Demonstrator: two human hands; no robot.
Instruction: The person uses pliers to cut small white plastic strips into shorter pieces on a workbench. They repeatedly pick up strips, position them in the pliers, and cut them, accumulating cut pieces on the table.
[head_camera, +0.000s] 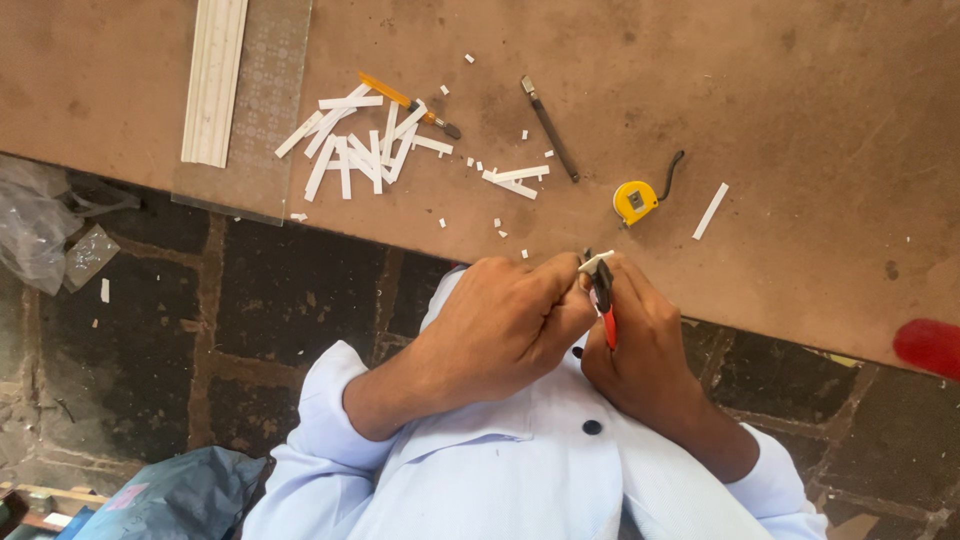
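I am gripping red-handled pliers (603, 300) upright in my right hand (640, 350), their long axis pointing away from me, while my left hand (500, 325) is pinching a small white strip (595, 261) at their tip.

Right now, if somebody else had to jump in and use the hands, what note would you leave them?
Left hand: closed, pinching a small white strip piece at the board's near edge.
Right hand: closed around red-handled pliers, whose tip meets that piece.
On the brown board: a pile of cut white strips lying over an orange-handled tool, a dark pen-like cutter, a yellow tape measure, one loose strip, scattered small chips, and a long white moulding on a patterned sheet.
Done: many strips cut.
Left: the held piece is still gripped in the pliers.
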